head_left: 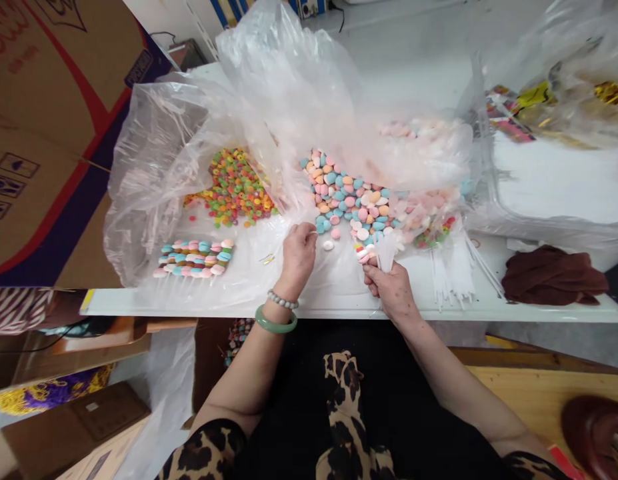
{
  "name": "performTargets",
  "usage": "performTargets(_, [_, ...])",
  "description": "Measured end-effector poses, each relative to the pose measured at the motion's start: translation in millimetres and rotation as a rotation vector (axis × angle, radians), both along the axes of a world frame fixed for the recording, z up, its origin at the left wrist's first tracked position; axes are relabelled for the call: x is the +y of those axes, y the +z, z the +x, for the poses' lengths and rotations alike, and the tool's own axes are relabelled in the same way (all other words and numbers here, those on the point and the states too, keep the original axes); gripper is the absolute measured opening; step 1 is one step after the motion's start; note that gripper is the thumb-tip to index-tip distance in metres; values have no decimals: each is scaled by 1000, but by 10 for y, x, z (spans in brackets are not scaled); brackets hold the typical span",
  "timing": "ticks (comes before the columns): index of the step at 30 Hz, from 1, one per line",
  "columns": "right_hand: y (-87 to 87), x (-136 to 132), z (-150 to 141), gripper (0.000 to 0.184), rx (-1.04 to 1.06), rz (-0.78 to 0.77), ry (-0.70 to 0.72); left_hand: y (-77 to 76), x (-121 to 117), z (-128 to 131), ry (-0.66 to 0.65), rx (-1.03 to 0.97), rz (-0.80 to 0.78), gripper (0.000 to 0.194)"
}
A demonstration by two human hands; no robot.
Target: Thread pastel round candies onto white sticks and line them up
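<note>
My left hand (299, 253) is closed in a pinch at the near edge of a heap of pastel candies (347, 193). A thin pale thing shows at its fingertips, too small to make out. My right hand (391, 287) grips a short candy skewer (363, 253) with white, pink and yellow pieces, and a translucent plastic piece (387, 250) stands up beside its thumb. Between the hands lie a few loose candies, among them a pink candy (335, 234). Filled candy skewers (193, 259) lie in a stack at the left.
Small ring candies (239, 187) lie on a large clear plastic bag (159, 147). Bundled white sticks (453, 273) and a brown cloth (553, 275) lie at the right. Behind them stands a clear bin (496, 200). A large carton (53, 133) rises at the left.
</note>
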State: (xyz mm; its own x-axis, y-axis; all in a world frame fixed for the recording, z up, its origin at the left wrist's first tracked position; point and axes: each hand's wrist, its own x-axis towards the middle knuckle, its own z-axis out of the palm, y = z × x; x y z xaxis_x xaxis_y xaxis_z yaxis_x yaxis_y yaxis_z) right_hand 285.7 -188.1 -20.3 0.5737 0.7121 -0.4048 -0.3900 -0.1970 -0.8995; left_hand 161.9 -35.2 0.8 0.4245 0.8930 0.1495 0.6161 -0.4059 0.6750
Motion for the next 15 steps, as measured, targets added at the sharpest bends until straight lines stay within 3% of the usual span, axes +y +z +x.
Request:
performTargets(3, [-2, 7, -7, 21, -7, -20, 3, -38, 72, 59, -76, 194, 134, 21])
performTargets(7, [7, 9, -19, 21, -25, -29, 12, -137, 128, 239, -169, 473, 187, 25])
performTargets(10, [14, 4, -15, 20, -23, -23, 11, -237, 160, 325, -182, 455, 215, 40])
performTargets(15, [10, 16, -3, 19, 2, -29, 5, -361, 205, 298, -245, 335, 281, 22])
